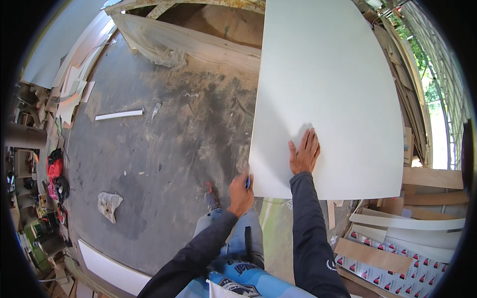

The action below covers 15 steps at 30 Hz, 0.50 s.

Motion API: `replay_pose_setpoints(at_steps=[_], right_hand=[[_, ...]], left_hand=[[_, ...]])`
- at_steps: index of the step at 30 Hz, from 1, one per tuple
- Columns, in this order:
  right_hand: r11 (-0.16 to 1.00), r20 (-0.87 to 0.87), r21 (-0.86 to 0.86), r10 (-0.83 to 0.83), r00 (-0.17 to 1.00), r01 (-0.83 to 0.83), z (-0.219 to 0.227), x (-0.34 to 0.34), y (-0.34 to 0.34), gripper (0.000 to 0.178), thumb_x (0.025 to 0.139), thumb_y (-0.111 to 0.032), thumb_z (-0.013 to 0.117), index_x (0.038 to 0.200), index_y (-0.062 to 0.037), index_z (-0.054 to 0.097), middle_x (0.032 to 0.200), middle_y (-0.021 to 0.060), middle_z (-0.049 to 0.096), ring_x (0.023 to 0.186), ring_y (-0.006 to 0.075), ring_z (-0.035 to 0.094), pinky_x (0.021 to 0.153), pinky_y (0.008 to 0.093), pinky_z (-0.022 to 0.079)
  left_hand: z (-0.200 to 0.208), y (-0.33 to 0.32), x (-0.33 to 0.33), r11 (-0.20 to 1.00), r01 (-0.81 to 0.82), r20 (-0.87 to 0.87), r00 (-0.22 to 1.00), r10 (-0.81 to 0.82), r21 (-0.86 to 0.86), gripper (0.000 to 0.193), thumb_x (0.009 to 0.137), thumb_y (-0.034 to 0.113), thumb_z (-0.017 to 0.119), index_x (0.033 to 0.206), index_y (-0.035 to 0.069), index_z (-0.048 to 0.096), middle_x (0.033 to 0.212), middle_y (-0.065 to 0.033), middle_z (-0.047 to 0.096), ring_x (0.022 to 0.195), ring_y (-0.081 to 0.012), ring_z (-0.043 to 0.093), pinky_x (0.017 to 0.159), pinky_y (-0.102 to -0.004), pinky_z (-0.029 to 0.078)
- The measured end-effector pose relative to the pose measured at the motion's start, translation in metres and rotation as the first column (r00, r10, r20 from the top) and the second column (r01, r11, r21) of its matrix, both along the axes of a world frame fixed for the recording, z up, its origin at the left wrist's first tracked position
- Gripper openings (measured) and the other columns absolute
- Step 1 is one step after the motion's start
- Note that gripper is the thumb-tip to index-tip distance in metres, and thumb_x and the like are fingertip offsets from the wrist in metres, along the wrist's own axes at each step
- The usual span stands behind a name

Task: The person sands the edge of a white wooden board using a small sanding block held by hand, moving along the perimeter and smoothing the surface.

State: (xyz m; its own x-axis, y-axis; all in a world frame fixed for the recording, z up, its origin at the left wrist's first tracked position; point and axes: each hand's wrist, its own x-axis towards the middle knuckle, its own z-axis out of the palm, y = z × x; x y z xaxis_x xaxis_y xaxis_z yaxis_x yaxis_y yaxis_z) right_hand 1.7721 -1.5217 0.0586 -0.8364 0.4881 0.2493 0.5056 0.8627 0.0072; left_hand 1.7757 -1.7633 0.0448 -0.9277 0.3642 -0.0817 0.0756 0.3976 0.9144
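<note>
A large white board [333, 89] stretches away from me on the right, its left edge running nearly straight ahead. Flat on its near part lies my right hand [305, 154], fingers stretched out and close together. Just outside the board's near left corner, my left hand [240, 194] is closed around a small blue object [248, 183]. Only a sliver of that object shows between thumb and fingers, so its kind cannot be made out. The left hand's fingertips are at or very near the board's edge.
A white strip [119, 114] and a crumpled plastic bag [109, 205] lie on the dusty grey floor [164, 154]. Wood offcuts [375, 254] are piled at the lower right. Clear plastic sheeting [189, 44] hangs at the back. Another white panel [112, 268] sits at lower left.
</note>
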Motion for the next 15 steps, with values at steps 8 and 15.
replay_pose_setpoints(at_steps=[8,15], right_hand=[[1.0,-0.003,-0.004,0.006,1.0,-0.006,0.002,0.004,0.003,0.073,0.097,-0.049,0.043,0.147,0.0019,0.029,0.154,0.0187,0.029,0.141,0.0334,0.025,0.114,0.0495,0.019],[0.985,0.004,-0.171,0.006,1.0,-0.005,0.021,-0.002,-0.015,0.072,0.095,-0.043,0.047,0.146,0.0036,0.03,0.155,0.0213,0.025,0.142,0.0364,0.022,0.115,0.0508,0.018]], left_hand=[[-0.005,0.016,0.008,0.988,-0.09,-0.089,0.991,0.102,0.124,0.051,0.097,0.012,0.049,0.146,0.009,0.037,0.093,-0.0264,0.064,0.084,-0.0447,0.062,0.071,-0.0458,0.049],[-0.002,0.018,-0.019,0.985,-0.108,-0.007,0.994,0.108,-0.135,0.045,0.097,0.015,0.048,0.14,0.003,0.043,0.087,-0.0279,0.063,0.076,-0.0462,0.061,0.067,-0.0497,0.047]])
